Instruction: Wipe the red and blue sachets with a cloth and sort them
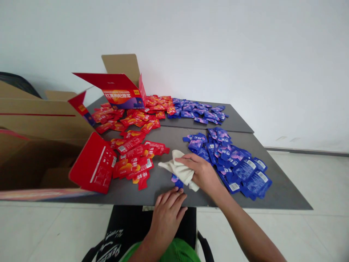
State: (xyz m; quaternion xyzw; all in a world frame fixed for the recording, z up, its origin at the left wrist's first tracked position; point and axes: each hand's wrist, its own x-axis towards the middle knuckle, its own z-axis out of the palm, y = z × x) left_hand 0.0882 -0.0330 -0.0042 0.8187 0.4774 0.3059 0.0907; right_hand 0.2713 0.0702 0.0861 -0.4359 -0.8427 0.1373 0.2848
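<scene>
A white cloth (180, 170) is bunched in my right hand (202, 173), its fingers wrapped round it. Partly under the cloth, a single blue pouch (178, 182) lies on the grey table (160, 187) near the front edge. My left hand (169, 209) rests at that edge, fingers spread a little, with its fingertips on the lower end of the pouch. Red pouches (133, 162) are spread left of the cloth. To the right of my right hand, blue pouches (231, 158) lie in an overlapping heap.
An open red box (124, 96) stands at the back left among more red pouches (156, 105). A large open carton (40, 127) fills the left side, a red flap (94, 165) jutting over the table. More blue pouches (196, 109) lie at the back, before a white wall.
</scene>
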